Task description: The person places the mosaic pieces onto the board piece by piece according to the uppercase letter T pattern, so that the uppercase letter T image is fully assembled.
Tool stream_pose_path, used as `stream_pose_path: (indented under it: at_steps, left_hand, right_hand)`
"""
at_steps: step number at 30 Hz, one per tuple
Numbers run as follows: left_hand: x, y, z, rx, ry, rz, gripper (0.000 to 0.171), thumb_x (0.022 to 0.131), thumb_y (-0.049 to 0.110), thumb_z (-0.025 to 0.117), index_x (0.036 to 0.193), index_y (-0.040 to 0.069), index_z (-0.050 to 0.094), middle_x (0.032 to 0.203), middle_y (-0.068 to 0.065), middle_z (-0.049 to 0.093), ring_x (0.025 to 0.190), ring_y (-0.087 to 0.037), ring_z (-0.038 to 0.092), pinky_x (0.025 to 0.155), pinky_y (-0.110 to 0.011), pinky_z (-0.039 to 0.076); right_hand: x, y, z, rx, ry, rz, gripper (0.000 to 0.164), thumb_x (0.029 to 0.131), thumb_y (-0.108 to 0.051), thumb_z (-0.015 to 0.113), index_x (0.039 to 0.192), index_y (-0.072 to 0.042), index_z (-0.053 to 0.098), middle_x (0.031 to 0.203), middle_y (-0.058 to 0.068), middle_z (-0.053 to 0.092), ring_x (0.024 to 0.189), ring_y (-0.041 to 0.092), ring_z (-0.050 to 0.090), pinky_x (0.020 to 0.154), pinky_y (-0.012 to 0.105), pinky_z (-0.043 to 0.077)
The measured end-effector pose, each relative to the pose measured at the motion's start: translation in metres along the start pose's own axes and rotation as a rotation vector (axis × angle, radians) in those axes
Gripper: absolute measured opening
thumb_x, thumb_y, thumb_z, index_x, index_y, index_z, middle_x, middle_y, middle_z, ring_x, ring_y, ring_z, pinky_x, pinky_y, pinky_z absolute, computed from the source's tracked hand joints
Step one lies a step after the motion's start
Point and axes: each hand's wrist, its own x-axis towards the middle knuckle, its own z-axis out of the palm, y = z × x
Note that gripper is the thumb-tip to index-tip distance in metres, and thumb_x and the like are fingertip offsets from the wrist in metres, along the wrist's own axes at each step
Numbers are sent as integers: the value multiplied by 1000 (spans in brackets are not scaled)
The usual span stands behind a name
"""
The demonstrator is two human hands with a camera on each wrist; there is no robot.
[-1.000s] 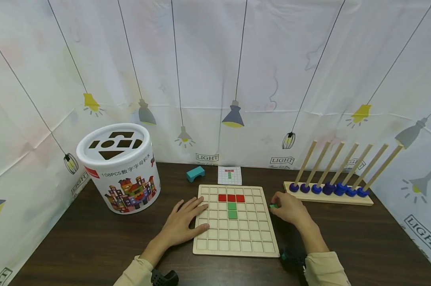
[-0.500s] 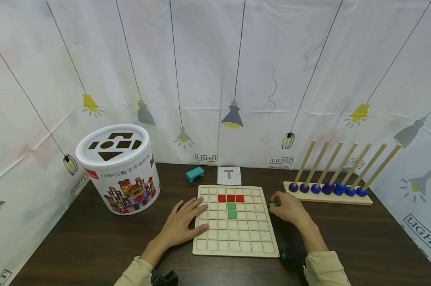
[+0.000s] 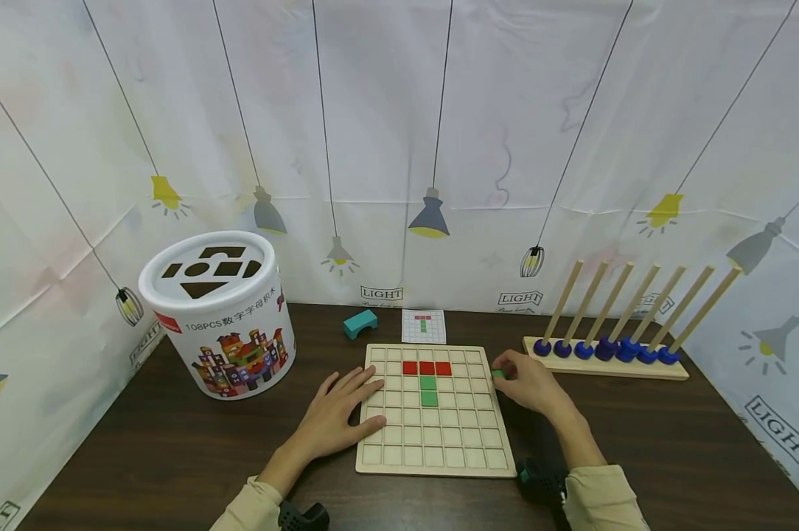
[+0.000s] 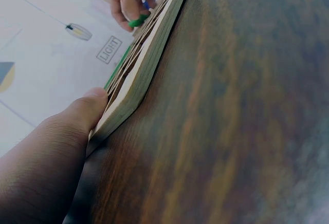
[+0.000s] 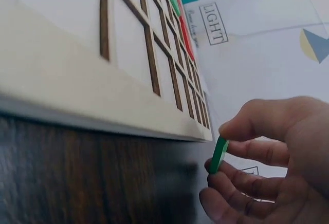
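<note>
A wooden grid board (image 3: 443, 436) lies on the dark table, with three red square tiles (image 3: 427, 368) in a row and two green square tiles (image 3: 429, 399) in a column below the middle one. My left hand (image 3: 336, 413) rests with spread, straight fingers on the board's left edge; its thumb (image 4: 92, 100) lies along the rim in the left wrist view. At the board's right edge my right hand (image 3: 528, 380) pinches a green tile (image 5: 218, 154) between thumb and fingertips. In the right wrist view that tile stands on edge, close beside the board's corner.
Behind the board lies a small pattern card (image 3: 423, 327), with a teal arch block (image 3: 360, 323) to its left. A large white block bucket (image 3: 223, 317) stands at the left. A peg rack (image 3: 605, 358) with blue beads is behind my right hand.
My right hand, with the green tile pinched in it, has shifted slightly left toward the board's right edge. My left hand stays in place on the board.
</note>
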Motion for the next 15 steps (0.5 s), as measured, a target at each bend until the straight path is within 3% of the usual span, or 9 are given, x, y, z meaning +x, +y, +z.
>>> stream_pose_path:
  at_steps: [6,15]
  left_hand:
    - [0,0,0,5,1,3,66,88,66,45,144,30,40,155,4,31,144,-23,27,115,-57,15]
    - [0,1,-1,1,5,1,66,88,65,47,144,30,41,155,4,31,144,-24,27,115,-57,15]
  right_hand:
    - [2,-2,3,50,7,-41,24,90,-15,60,110,-3,62,99,11,66,91,24,62,74,39,52]
    - [3,-8,6,56,-32,-42,24,91,-18,59,111,-5,61,96,7,65,86,17,59,68,31,47]
